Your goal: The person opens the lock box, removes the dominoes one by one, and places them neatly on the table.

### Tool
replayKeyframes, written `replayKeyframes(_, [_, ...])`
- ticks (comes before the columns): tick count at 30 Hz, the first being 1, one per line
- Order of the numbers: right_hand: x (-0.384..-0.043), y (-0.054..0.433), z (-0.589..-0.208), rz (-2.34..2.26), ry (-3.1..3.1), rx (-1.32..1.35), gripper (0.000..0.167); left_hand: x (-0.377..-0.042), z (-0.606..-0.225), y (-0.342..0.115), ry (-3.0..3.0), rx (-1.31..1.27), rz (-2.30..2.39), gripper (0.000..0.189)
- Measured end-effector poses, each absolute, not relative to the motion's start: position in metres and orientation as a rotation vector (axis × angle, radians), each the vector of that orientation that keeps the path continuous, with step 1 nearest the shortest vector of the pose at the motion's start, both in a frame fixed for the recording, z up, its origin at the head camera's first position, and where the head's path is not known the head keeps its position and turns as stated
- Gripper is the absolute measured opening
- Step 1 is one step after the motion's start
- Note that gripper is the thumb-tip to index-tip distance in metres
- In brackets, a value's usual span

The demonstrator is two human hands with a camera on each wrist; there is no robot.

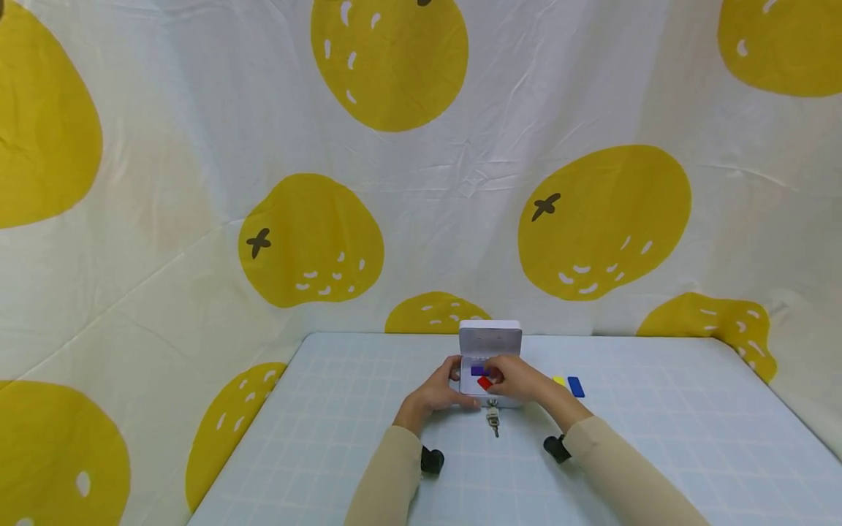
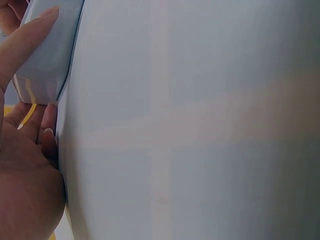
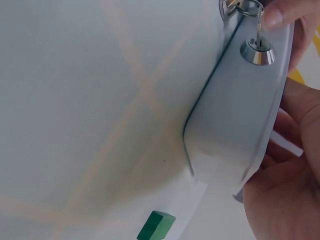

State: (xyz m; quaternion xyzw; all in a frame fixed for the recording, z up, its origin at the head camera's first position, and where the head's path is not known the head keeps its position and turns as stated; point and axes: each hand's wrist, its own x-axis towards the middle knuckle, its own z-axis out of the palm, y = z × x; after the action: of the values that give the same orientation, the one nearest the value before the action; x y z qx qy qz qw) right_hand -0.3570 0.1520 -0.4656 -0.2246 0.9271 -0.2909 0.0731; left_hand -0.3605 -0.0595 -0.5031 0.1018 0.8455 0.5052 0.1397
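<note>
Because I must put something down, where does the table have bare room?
Bare table lies left of the left sleeve and right of the blue block. Crowded: around the box, with left grip, right grip, keys and yellow block.

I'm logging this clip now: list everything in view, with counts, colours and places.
table: one, pale blue with paler lines, under everything
backdrop: one, white with yellow fruit, behind the table
box: one, whitish, on the table, its lid raised
lock: one, silver, box front
keys: one bunch, metallic, at the lock
purple block: one, purple, inside the box
red block: one, red, at the right hand's fingertips
yellow block, blue block: one each, right of the box
green block: one, green, beside the box
wrist cameras: two, black, at the wrists
sleeves: two, beige, forearms
left hand: one, bare, gripping the box
right hand: one, bare, at the box
</note>
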Motion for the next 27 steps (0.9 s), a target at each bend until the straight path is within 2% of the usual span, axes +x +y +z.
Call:
replayKeyframes(10, [-0.365,0.153,-0.466,-0.914,2.744,-0.711,0.032,-0.361,-0.502,-0.06,2.425,0.303,1.468,0.095])
replayKeyframes(27, [-0.373,0.147,-0.471,-0.882,2.751,-0.715,0.017,-0.36,-0.5,-0.058,2.432,0.284,1.475,0.095])
